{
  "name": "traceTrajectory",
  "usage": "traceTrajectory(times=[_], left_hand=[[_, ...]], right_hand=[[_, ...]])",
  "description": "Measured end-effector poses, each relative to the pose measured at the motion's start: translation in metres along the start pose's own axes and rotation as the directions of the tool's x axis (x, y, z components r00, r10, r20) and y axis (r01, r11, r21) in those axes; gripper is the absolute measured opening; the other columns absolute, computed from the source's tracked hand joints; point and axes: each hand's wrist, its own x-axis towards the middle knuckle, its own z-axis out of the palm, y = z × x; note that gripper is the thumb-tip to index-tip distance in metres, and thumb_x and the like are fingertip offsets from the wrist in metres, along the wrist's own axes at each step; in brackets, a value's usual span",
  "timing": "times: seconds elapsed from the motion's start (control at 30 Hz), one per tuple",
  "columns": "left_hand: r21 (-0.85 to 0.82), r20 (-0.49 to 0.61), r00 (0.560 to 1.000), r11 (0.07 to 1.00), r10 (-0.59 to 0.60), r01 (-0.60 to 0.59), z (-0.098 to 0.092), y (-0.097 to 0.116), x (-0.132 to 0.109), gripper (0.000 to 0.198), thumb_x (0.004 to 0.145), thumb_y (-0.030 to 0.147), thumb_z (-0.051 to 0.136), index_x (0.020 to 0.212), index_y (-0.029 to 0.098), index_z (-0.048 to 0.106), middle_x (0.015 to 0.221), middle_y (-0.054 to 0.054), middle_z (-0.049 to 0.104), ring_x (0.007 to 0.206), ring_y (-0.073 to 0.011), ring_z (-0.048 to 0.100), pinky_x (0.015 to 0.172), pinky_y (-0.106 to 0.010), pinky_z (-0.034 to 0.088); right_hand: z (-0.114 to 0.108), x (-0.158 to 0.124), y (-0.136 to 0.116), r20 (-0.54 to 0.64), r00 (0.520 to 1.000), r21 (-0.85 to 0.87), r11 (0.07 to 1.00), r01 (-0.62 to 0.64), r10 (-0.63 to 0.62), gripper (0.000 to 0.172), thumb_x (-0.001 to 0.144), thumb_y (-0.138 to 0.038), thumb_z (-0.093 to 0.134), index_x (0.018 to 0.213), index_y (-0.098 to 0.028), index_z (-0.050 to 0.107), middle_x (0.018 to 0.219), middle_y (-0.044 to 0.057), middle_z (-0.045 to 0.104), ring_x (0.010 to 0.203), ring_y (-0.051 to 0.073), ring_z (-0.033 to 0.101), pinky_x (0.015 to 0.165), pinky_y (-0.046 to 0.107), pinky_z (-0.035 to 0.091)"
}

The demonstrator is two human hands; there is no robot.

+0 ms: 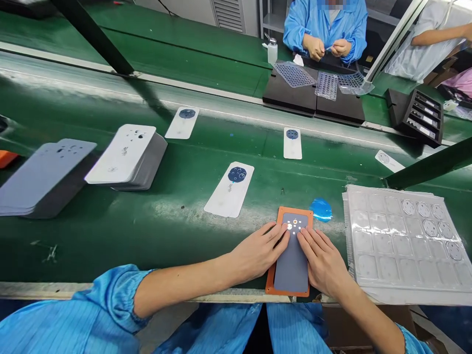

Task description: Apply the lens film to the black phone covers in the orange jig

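Note:
A grey phone back panel [293, 260] lies in an orange jig [283, 214] at the near edge of the green belt. My left hand [258, 253] rests on the panel's left side, fingers stretched toward the camera holes. My right hand [324, 260] lies flat on its right side, fingertips near the same holes. Both hands press on the panel and hold nothing. A small blue film piece [320, 210] lies just beyond the jig.
A clear blister tray [401, 246] with several round parts sits at the right. Two stacks of grey panels [44, 177] [127, 157] stand at left. White panels [231, 189] [292, 143] [182, 123] lie on the belt [147, 221]. A person in blue [326, 29] works opposite.

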Motion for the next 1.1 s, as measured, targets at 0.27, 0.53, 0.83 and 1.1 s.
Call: traceTrajectory(times=[0.27, 0.53, 0.83, 1.1], left_hand=[[-0.261, 0.063, 0.998, 0.964, -0.027, 0.042, -0.017, -0.016, -0.006, 0.057, 0.090, 0.033, 0.059, 0.141, 0.011, 0.046, 0.143, -0.021, 0.053, 0.132, -0.0347, 0.048, 0.109, -0.048, 0.038], [-0.882, -0.106, 0.839, 0.439, -0.534, 0.168, -0.037, -0.015, 0.023, 0.032, 0.089, 0.028, 0.064, 0.119, 0.017, 0.059, 0.115, -0.008, 0.070, 0.101, -0.0192, 0.067, 0.091, -0.033, 0.053], [-0.718, -0.492, 0.779, 0.687, -0.388, -0.111, -0.054, 0.022, 0.049, 0.018, 0.097, 0.024, 0.050, 0.086, 0.014, 0.062, 0.080, -0.007, 0.066, 0.076, -0.0165, 0.060, 0.075, -0.030, 0.049], [-0.774, -0.426, 0.777, 0.631, -0.464, -0.047, -0.039, 0.012, 0.061, 0.022, 0.097, 0.029, 0.049, 0.082, 0.016, 0.058, 0.080, -0.005, 0.064, 0.077, -0.0166, 0.059, 0.074, -0.030, 0.049]], right_hand=[[0.011, -0.007, 0.000, -0.147, 0.989, 0.049, 0.999, -0.001, 0.008, 0.057, 0.083, -0.006, 0.043, 0.138, -0.010, 0.054, 0.139, 0.015, 0.058, 0.133, 0.028, 0.050, 0.110, 0.046, 0.046], [0.002, -0.009, 0.012, -0.232, 0.708, 0.948, 0.317, 0.012, 0.667, 0.032, 0.099, -0.032, 0.047, 0.127, -0.027, 0.061, 0.102, 0.009, 0.074, 0.093, 0.025, 0.072, 0.081, 0.047, 0.061], [0.007, -0.010, 0.025, -0.111, 0.789, 0.972, 0.231, -0.040, 0.604, 0.054, 0.099, -0.044, 0.013, 0.132, -0.023, 0.051, 0.086, 0.013, 0.062, 0.089, 0.030, 0.065, 0.075, 0.052, 0.055], [0.019, 0.019, 0.025, -0.165, 0.716, 0.983, 0.169, 0.066, 0.678, 0.027, 0.093, -0.044, 0.054, 0.112, -0.025, 0.057, 0.093, 0.006, 0.066, 0.083, 0.020, 0.066, 0.078, 0.039, 0.057]])
